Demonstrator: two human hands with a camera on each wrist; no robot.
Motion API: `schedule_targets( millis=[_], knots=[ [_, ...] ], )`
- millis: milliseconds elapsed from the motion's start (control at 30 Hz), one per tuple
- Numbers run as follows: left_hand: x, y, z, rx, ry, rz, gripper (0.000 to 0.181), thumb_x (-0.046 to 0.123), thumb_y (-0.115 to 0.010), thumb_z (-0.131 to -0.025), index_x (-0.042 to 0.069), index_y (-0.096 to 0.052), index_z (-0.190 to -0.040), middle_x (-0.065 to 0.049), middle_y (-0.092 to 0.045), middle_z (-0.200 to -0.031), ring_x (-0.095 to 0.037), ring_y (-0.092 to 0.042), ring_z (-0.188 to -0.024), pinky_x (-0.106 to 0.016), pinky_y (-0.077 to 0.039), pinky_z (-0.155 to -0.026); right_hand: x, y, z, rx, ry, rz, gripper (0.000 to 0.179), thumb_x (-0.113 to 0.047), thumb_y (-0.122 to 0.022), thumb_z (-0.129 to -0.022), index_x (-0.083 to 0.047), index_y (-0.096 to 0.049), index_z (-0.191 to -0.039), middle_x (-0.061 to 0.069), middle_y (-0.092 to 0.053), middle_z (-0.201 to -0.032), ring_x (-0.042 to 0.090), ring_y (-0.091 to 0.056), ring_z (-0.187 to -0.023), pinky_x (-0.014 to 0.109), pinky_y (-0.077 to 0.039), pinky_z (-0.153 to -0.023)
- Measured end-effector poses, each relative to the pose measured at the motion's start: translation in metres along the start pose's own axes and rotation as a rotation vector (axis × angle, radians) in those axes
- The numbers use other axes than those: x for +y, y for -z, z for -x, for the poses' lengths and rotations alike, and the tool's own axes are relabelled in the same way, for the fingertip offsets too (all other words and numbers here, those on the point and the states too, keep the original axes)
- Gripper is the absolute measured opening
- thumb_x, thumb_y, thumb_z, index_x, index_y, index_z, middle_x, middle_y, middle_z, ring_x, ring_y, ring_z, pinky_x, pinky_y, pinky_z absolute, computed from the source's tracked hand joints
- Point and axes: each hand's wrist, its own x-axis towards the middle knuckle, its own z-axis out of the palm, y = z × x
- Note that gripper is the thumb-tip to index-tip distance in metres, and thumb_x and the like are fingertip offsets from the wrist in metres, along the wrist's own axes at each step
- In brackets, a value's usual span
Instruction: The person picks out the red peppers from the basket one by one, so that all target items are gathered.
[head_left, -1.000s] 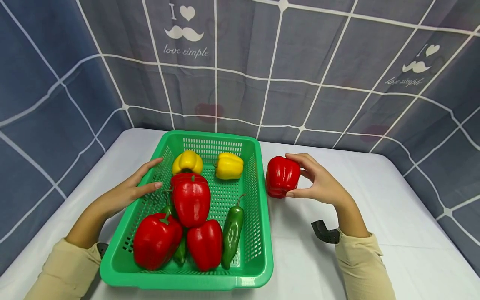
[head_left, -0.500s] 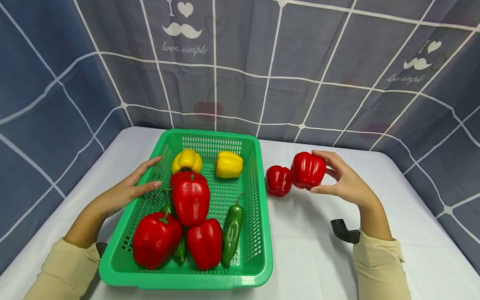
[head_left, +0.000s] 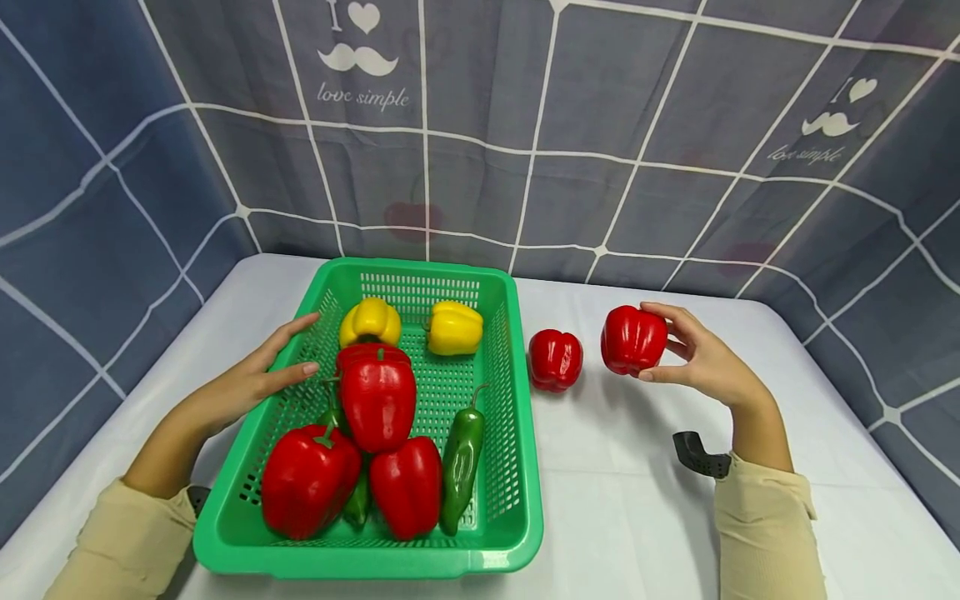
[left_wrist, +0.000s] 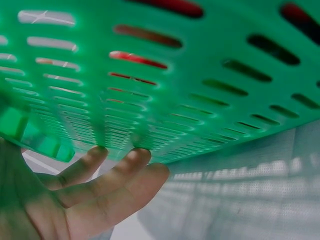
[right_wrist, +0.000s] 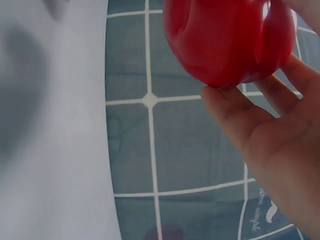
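Two tan sleeves are cut off by the bottom edge, at the lower left and lower right. Between them, left of centre, the green basket holds, nearest first, a large red pepper, a smaller red pepper and a long green pepper. At mid-left, the left hand lies over the basket's left rim, fingers spread, gripping nothing. Right of centre, the right hand pinches the held red pepper between thumb and fingers, above the white table. A loose red pepper sits just beside the basket's right wall, between that wall and the held one. Farther back in the basket are two yellow peppers; a grey curtain with white lines fills the top.

A stacked red pepper partly covers another red one behind it, and a second green pepper shows only in pieces among the reds. In the left wrist view the slotted wall reduces the contents to strips of colour; in the right wrist view the top edge crops the held pepper.
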Motion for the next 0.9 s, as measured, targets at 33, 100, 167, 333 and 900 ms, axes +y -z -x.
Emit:
schedule_targets(
  millis=[33, 100, 167, 333, 900],
  knots=[
    [0.0, 0.0, 0.0, 0.0, -0.001, -0.001, 0.068, 0.024, -0.046, -0.095, 0.022, -0.003, -0.148, -0.015, -0.002, -0.151, -0.044, -0.007, -0.133, -0.071, -0.024, -0.093, 0.002, 0.0, -0.001, -0.005, -0.002, 0.001, 0.083, -0.01, -0.076, -0.072, -0.016, -0.031, -0.141, 0.006, -0.031, -0.137, 0.014, -0.043, -0.115, 0.017, -0.049, -0.08],
    [0.0, 0.0, 0.0, 0.0, -0.002, -0.001, 0.068, 0.024, -0.046, -0.095, 0.022, -0.003, -0.148, -0.015, -0.002, -0.151, -0.044, -0.008, -0.132, -0.071, -0.025, -0.093, 0.006, 0.001, -0.002, -0.02, -0.003, 0.002, 0.083, -0.011, -0.076, -0.072, -0.014, -0.03, -0.141, 0.008, -0.031, -0.137, 0.015, -0.043, -0.115, 0.016, -0.049, -0.08],
    [0.0, 0.001, 0.0, 0.0, -0.004, -0.001, 0.068, 0.024, -0.045, -0.095, 0.021, -0.003, -0.148, -0.015, -0.002, -0.151, -0.044, -0.008, -0.132, -0.07, -0.025, -0.093, 0.01, 0.001, -0.003, -0.032, -0.005, 0.005, 0.084, -0.012, -0.076, -0.073, -0.012, -0.028, -0.142, 0.009, -0.031, -0.138, 0.018, -0.043, -0.116, 0.016, -0.048, -0.081],
    [0.001, 0.001, 0.0, 0.001, -0.003, -0.002, 0.068, 0.024, -0.046, -0.095, 0.022, -0.003, -0.148, -0.015, -0.001, -0.151, -0.044, -0.007, -0.133, -0.071, -0.024, -0.093, 0.021, 0.001, -0.007, -0.058, -0.033, -0.02, 0.086, -0.011, -0.076, -0.073, -0.01, -0.026, -0.142, 0.012, -0.03, -0.139, 0.032, -0.039, -0.122, 0.018, -0.049, -0.08],
    [0.0, 0.0, 0.001, -0.001, 0.003, -0.001, 0.068, 0.024, -0.046, -0.095, 0.023, -0.003, -0.148, -0.015, -0.001, -0.152, -0.044, -0.007, -0.133, -0.07, -0.025, -0.093, 0.043, -0.009, -0.017, -0.116, -0.05, 0.038, 0.084, -0.014, -0.076, -0.072, -0.011, -0.028, -0.141, 0.011, -0.03, -0.141, 0.04, -0.033, -0.127, 0.044, -0.044, -0.094]
  ],
)
